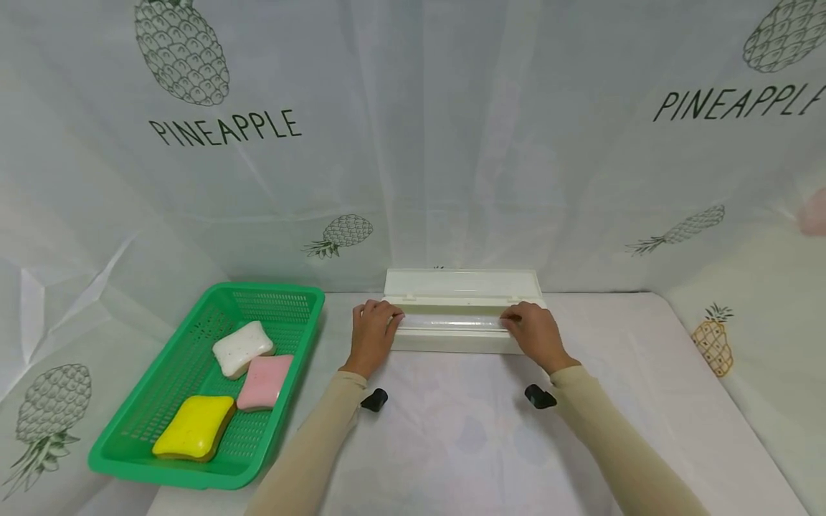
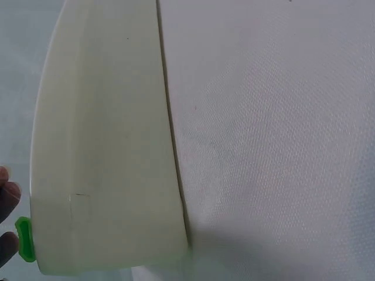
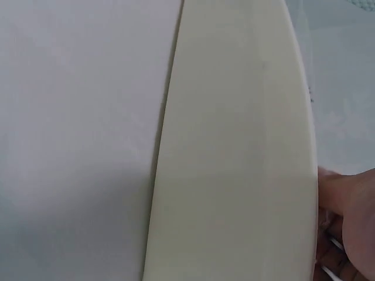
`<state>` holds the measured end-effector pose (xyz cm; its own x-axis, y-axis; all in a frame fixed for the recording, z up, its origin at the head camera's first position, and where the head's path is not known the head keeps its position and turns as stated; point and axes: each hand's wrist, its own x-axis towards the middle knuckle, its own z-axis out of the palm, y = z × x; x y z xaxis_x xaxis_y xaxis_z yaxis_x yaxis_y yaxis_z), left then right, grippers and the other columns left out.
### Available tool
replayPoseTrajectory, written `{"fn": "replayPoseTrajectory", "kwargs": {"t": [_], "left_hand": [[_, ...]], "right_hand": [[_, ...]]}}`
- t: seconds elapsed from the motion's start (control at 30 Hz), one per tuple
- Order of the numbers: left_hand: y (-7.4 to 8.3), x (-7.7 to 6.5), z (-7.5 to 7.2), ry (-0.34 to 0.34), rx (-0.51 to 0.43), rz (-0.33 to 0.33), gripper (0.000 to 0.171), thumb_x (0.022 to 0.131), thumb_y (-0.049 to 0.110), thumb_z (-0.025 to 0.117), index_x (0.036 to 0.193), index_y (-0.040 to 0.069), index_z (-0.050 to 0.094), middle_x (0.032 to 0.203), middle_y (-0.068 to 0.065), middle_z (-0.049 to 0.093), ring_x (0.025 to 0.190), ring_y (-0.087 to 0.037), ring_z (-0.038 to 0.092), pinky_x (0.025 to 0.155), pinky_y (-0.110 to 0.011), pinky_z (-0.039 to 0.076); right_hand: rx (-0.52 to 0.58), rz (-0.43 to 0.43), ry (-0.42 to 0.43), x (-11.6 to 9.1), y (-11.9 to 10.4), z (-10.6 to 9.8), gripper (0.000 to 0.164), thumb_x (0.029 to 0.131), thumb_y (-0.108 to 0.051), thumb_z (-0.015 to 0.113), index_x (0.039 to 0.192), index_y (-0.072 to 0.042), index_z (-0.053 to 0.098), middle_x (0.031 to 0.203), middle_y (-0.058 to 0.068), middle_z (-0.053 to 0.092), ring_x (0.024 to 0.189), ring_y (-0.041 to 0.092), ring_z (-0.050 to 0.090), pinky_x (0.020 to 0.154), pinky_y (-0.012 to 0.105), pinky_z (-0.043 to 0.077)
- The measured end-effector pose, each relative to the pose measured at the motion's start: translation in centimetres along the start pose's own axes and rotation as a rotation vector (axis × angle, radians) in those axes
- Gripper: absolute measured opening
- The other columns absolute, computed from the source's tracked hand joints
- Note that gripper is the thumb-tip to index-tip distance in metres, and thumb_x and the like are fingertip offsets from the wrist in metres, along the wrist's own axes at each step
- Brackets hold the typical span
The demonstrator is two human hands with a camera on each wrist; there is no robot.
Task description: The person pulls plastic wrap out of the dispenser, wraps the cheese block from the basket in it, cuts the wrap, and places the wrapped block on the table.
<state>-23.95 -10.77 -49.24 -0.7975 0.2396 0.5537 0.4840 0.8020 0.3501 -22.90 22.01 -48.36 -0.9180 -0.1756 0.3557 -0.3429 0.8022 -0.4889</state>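
Observation:
An off-white cling film dispenser (image 1: 458, 342) lies lengthwise at the back of the table, its lid (image 1: 461, 282) raised against the backdrop. Inside it is shiny clear cling film (image 1: 452, 322). My left hand (image 1: 373, 335) pinches at the left end of the film. At the right end, my right hand (image 1: 537, 335) does the same with thumb and fingers curled in. The left wrist view shows the dispenser's front wall (image 2: 111, 134) and a green tab (image 2: 25, 239) beside the left fingertips. In the right wrist view the wall (image 3: 234, 140) partly hides the right fingers.
A green basket (image 1: 316, 315) stands at the left. It holds a white sponge (image 1: 242, 349), a pink sponge (image 1: 265, 382) and a yellow sponge (image 1: 195, 428). A white cloth (image 1: 464, 444) covers the table; a pineapple-print sheet (image 1: 452, 143) hangs behind.

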Motion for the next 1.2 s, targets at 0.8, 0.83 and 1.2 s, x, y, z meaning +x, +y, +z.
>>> {"fn": "replayPoseTrajectory", "kwargs": {"t": [0.8, 0.83, 1.2], "left_hand": [[-0.4, 0.3, -0.9, -0.051, 0.166, 0.045, 0.007, 0.088, 0.019, 0.064, 0.093, 0.016, 0.067, 0.088, 0.003, 0.059, 0.093, -0.021, 0.047, 0.089, -0.039, 0.031], [-0.5, 0.3, -0.9, -0.047, 0.182, 0.055, 0.006, 0.088, 0.020, 0.064, 0.092, 0.016, 0.067, 0.088, 0.003, 0.057, 0.093, -0.021, 0.047, 0.088, -0.039, 0.032], [-0.1, 0.5, -2.1, -0.007, 0.324, 0.098, 0.009, 0.089, 0.028, 0.062, 0.090, 0.021, 0.067, 0.098, 0.003, 0.052, 0.099, -0.020, 0.044, 0.089, -0.040, 0.031]], "right_hand": [[-0.284, -0.347, 0.231, 0.1, 2.1, -2.7, 0.012, 0.072, -0.013, 0.078, 0.079, -0.008, 0.069, 0.080, 0.003, 0.057, 0.075, 0.024, 0.051, 0.068, 0.040, 0.041], [-0.278, -0.348, 0.236, 0.1, 2.1, -2.8, 0.012, 0.073, -0.013, 0.078, 0.080, -0.008, 0.069, 0.080, 0.003, 0.057, 0.076, 0.024, 0.051, 0.068, 0.041, 0.041], [-0.277, -0.351, 0.287, -0.7, 1.4, -4.1, 0.013, 0.071, -0.013, 0.078, 0.077, -0.009, 0.067, 0.089, 0.007, 0.056, 0.091, 0.031, 0.048, 0.077, 0.047, 0.036]]}}
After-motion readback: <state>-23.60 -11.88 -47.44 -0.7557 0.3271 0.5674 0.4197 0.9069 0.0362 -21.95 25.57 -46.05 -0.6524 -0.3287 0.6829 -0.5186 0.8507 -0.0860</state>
